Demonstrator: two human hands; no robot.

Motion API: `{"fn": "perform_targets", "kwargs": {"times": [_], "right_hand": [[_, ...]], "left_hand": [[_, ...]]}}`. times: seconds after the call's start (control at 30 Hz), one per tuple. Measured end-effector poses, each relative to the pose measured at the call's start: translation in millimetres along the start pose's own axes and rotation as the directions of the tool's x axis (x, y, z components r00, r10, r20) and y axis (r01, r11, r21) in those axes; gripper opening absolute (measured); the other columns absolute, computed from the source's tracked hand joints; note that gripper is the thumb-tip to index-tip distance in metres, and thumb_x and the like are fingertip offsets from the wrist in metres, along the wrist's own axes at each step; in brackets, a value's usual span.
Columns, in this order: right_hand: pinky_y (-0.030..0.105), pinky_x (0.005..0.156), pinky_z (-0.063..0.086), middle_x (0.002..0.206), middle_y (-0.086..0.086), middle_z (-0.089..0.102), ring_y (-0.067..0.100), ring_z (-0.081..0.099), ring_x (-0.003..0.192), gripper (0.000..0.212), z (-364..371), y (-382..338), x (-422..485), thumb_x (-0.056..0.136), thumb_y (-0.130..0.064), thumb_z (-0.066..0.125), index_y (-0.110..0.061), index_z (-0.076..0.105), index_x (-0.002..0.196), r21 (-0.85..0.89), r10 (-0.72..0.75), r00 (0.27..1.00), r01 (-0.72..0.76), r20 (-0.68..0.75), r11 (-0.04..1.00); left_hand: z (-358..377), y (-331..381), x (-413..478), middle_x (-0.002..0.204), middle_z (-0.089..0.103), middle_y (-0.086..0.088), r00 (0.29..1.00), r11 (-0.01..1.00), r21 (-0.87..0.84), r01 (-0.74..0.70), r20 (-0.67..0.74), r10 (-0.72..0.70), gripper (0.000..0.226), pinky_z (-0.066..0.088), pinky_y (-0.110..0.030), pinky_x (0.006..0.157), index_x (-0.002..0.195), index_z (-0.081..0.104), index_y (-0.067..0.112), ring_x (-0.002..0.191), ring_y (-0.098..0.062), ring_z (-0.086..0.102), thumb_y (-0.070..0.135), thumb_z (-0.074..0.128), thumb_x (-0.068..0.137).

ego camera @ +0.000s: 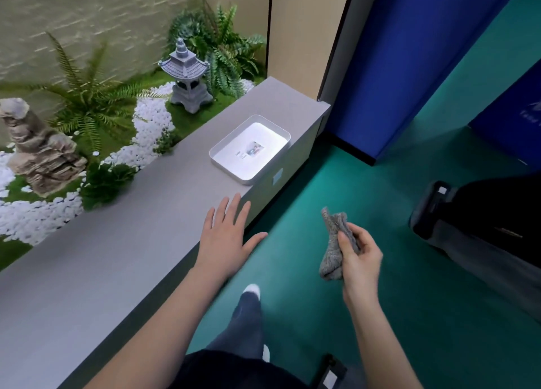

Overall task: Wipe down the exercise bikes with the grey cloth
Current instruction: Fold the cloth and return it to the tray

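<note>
My right hand (pixel 358 260) is closed around a bunched grey cloth (pixel 333 242), held over the green floor at centre right. My left hand (pixel 227 233) is spread open, palm down, over the edge of a grey ledge (pixel 117 260), and holds nothing. A white tray (pixel 275 134) sits on the ledge beyond my left hand, with only a small label inside. A dark piece of equipment (pixel 480 221), only partly visible, stands at the right edge; I cannot tell if it is an exercise bike.
Behind the ledge lies a decorative garden with ferns, white pebbles, a rock (pixel 38 151) and a stone lantern (pixel 187 75). A blue wall (pixel 409 66) and a beige panel stand ahead. Green floor (pixel 395 315) stretches to the right. My leg and white shoe (pixel 253 290) show below.
</note>
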State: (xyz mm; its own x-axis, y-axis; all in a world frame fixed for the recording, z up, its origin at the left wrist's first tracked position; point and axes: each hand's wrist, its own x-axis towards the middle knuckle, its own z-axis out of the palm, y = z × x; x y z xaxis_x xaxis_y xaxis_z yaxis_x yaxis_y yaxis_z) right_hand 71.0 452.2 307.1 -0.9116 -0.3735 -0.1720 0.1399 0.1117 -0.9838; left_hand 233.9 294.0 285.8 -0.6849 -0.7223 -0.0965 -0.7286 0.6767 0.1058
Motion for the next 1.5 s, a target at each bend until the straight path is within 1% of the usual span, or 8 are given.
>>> {"fn": "perform_targets", "kwargs": {"times": [0.2, 0.47, 0.77, 0.87, 0.97, 1.2, 1.4, 1.5], "right_hand": [[0.021, 0.083, 0.048, 0.095, -0.003, 0.066, 0.011, 0.061, 0.087, 0.021, 60.1, -25.1, 97.0, 0.088, 0.004, 0.058, -0.015, 0.063, 0.095, -0.010, -0.077, 0.991, 0.079, 0.111, 0.997], [0.029, 0.087, 0.050, 0.098, 0.000, 0.068, 0.014, 0.064, 0.090, 0.025, 126.8, -61.9, 222.1, 0.088, 0.001, 0.059, -0.023, 0.064, 0.093, -0.023, -0.059, 0.977, 0.065, 0.205, 0.998], [0.022, 0.079, 0.052, 0.094, 0.002, 0.069, 0.013, 0.065, 0.086, 0.028, 192.7, -78.9, 315.3, 0.088, -0.001, 0.060, -0.028, 0.064, 0.089, -0.039, -0.038, 0.911, 0.059, 0.411, 0.997], [0.008, 0.070, 0.048, 0.090, -0.007, 0.067, -0.004, 0.063, 0.080, 0.030, 216.7, -83.8, 347.8, 0.088, -0.001, 0.060, -0.031, 0.064, 0.087, -0.044, -0.066, 0.862, 0.102, 0.502, 0.994], [0.004, 0.068, 0.044, 0.089, -0.011, 0.065, -0.012, 0.060, 0.077, 0.031, 239.9, -89.1, 387.9, 0.088, 0.001, 0.060, -0.030, 0.063, 0.087, -0.031, -0.077, 0.793, 0.120, 0.605, 0.992], [0.031, 0.091, 0.049, 0.104, 0.006, 0.066, 0.020, 0.061, 0.102, 0.021, 287.0, -106.6, 468.1, 0.088, -0.004, 0.060, -0.023, 0.063, 0.095, -0.079, -0.018, 0.594, 0.137, 0.804, 0.987], [0.042, 0.095, 0.048, 0.104, 0.012, 0.066, 0.028, 0.060, 0.104, 0.015, 321.3, -112.8, 480.9, 0.089, -0.003, 0.060, -0.009, 0.064, 0.102, -0.102, 0.020, 0.439, 0.162, 0.898, 0.982], [0.038, 0.093, 0.048, 0.103, 0.008, 0.067, 0.023, 0.061, 0.102, 0.016, 336.7, -113.6, 472.6, 0.089, -0.004, 0.060, -0.010, 0.065, 0.103, -0.090, 0.014, 0.365, 0.190, 0.931, 0.978]], "left_hand": [[-0.5, -7.0, 98.4, 0.158, 0.011, -0.004, 0.996, 0.996, -0.015, 0.085, -0.035, -0.085, 0.086, 0.006, -0.044, 0.116, 0.148, 0.019, 0.023, 0.145, -0.026, 0.008, 0.072, 0.004, 0.079], [-16.9, -14.4, 228.2, 0.159, 0.003, 0.000, 0.981, 0.981, -0.036, 0.191, -0.035, -0.192, 0.078, 0.003, -0.043, 0.117, 0.150, 0.015, 0.024, 0.145, -0.021, 0.000, 0.070, 0.014, 0.086], [-22.5, -29.9, 284.4, 0.159, 0.008, -0.002, 0.913, 0.913, -0.059, 0.403, -0.049, -0.406, 0.084, 0.005, -0.043, 0.117, 0.148, 0.023, 0.022, 0.146, -0.023, 0.004, 0.071, 0.007, 0.081], [-23.6, -28.9, 304.0, 0.159, 0.008, -0.002, 0.863, 0.865, -0.064, 0.498, -0.060, -0.502, 0.086, 0.006, -0.043, 0.116, 0.147, 0.024, 0.022, 0.146, -0.022, 0.004, 0.072, 0.006, 0.080], [-27.8, -19.0, 332.3, 0.159, 0.005, -0.001, 0.801, 0.804, -0.061, 0.592, -0.068, -0.595, 0.088, 0.006, -0.043, 0.117, 0.148, 0.022, 0.023, 0.146, -0.021, 0.002, 0.073, 0.002, 0.078], [-41.1, 20.4, 396.3, 0.159, 0.007, -0.002, 0.660, 0.667, -0.177, 0.723, -0.105, -0.744, 0.083, 0.006, -0.042, 0.117, 0.148, 0.024, 0.021, 0.145, -0.021, 0.003, 0.071, 0.012, 0.082], [-53.9, 36.0, 419.9, 0.159, 0.008, 0.000, 0.559, 0.576, -0.224, 0.786, -0.140, -0.817, 0.083, 0.007, -0.040, 0.117, 0.148, 0.023, 0.022, 0.145, -0.020, 0.005, 0.071, 0.009, 0.082], [-60.2, 37.0, 431.4, 0.158, 0.010, 0.003, 0.520, 0.527, -0.338, 0.780, -0.119, -0.846, 0.081, 0.008, -0.038, 0.116, 0.147, 0.025, 0.023, 0.145, -0.017, 0.006, 0.069, 0.012, 0.082]]}}
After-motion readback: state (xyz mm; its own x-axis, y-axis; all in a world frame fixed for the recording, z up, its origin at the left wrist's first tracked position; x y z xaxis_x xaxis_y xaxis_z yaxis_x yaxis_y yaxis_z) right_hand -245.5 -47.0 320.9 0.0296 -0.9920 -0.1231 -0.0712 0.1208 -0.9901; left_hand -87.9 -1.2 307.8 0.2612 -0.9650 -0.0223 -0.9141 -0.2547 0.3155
